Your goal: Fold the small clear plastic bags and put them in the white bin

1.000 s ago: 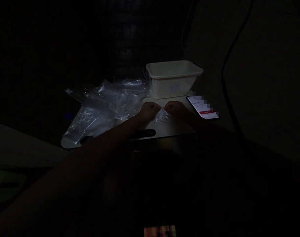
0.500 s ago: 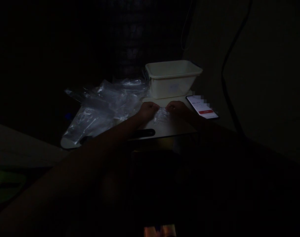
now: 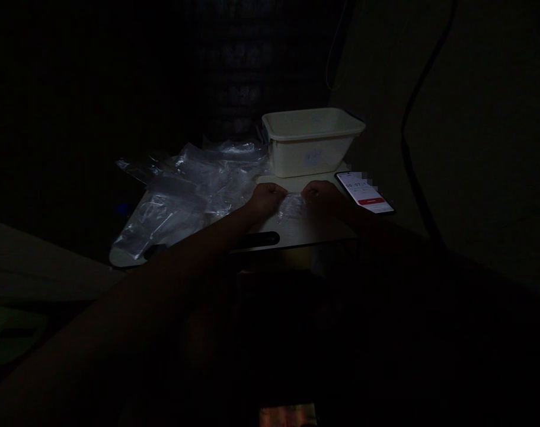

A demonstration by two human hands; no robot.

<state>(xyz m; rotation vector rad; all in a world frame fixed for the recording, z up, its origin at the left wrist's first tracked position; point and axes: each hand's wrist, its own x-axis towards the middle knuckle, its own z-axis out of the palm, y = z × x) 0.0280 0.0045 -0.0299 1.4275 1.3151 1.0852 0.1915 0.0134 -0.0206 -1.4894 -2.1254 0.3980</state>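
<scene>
The scene is very dark. My left hand point(image 3: 267, 198) and my right hand point(image 3: 319, 196) are both closed into fists on a small pale table point(image 3: 305, 233). Between them they grip a small clear plastic bag point(image 3: 293, 206), one hand on each side of it. What the bag contains is too dim to tell.
A heap of clear plastic bags point(image 3: 185, 190) covers the table's left part. A white plastic tub point(image 3: 312, 141) stands at the back. A lit phone point(image 3: 364, 191) lies at the right edge. A dark cable point(image 3: 414, 124) hangs on the right wall.
My two hands have drawn slightly apart, and the small bag between them sits a little lower and flatter. Nothing else has moved.
</scene>
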